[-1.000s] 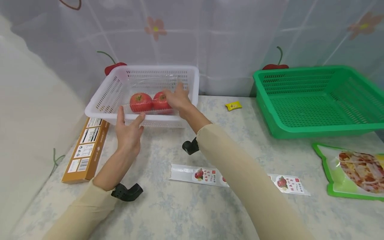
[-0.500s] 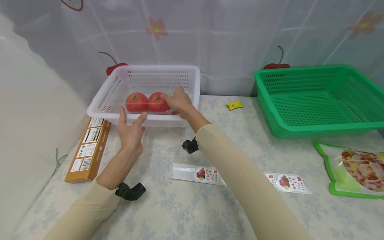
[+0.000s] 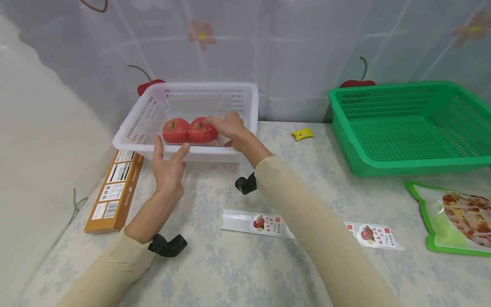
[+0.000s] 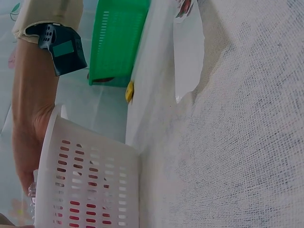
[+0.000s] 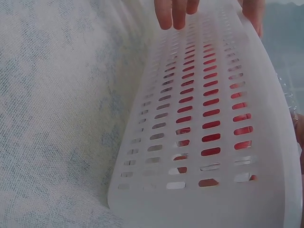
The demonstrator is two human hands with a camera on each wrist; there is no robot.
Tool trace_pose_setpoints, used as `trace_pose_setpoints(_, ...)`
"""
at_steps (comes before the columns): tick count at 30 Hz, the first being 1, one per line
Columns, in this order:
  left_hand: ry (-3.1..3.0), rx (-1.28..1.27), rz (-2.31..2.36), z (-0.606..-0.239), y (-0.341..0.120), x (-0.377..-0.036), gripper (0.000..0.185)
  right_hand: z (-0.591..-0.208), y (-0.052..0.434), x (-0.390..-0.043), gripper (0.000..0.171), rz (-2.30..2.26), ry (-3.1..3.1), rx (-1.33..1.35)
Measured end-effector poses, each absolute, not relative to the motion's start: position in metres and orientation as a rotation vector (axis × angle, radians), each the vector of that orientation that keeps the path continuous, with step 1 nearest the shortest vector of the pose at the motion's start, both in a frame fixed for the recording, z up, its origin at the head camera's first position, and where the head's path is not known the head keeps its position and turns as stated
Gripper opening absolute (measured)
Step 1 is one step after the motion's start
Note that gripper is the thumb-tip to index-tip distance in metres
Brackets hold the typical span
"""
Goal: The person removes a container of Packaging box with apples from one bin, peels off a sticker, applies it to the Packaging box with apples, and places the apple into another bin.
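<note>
1. White perforated plastic is what you are working at: the white basket stands at the back left of the table, against the flowered curtain.
2. Your right hand reaches over the basket's near rim, fingers curled round the end of a clear tray that holds two red tomatoes inside the basket.
3. Your left hand is wide, fingers straight, thumb and forefinger touching the basket's near wall.
4. Printed labels: the brown box left of the basket carries white stickers with barcodes, too small to read. The white paper strip under your right forearm shows red fruit pictures and red writing you cannot make out.
5. Further right sit a small yellow sachet, a green basket and a green-edged food pouch, all well apart from your hands.
</note>
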State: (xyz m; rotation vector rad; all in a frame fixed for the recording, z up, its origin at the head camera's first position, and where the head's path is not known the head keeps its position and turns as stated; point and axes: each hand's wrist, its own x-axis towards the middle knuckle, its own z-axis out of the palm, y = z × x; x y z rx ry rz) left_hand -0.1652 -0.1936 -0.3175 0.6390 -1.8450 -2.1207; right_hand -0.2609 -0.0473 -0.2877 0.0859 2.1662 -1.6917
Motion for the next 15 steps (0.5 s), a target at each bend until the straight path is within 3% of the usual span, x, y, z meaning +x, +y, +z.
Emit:
trace_pose_setpoints(6, -1.838, 0.632, -2.120, -0.3186, -0.1930, -0.1645, 0.088, -0.2873, -0.0427, -0.2649, 0.085, -1.796, 1.949, 0.144)
trace_pose_setpoints(15, -1.843, 0.620, -2.105, -0.3188, -0.1913, -0.1635, 0.088, -0.2894, -0.0417, -0.2679, 0.080, -1.808, 1.904, 0.127)
